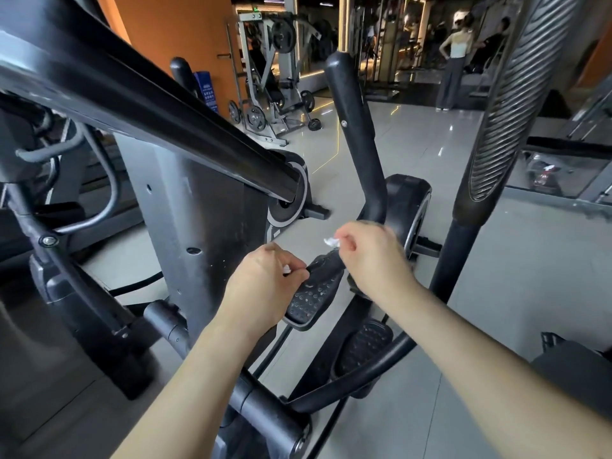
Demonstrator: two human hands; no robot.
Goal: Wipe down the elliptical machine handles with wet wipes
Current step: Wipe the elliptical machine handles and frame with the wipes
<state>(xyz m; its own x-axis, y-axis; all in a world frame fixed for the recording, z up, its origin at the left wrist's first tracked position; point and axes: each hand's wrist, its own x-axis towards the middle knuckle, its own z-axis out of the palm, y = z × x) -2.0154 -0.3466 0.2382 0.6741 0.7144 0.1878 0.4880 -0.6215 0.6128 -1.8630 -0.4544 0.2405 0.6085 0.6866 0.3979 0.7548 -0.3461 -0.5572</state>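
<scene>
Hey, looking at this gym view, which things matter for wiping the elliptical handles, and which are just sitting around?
For the job: right hand pinching a wipe scrap; left hand pinching another white bit; ribbed handle; smooth black handle.
Just around: foot pedals; weight machine; blue sign; person standing far off.

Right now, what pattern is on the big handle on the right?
The ribbed handle is dark grey with slanted ridges, seen best in the head view.

1 head-worn wide-angle view, facing forward and down, close over both forearms, elliptical frame point(205, 200) near
</scene>
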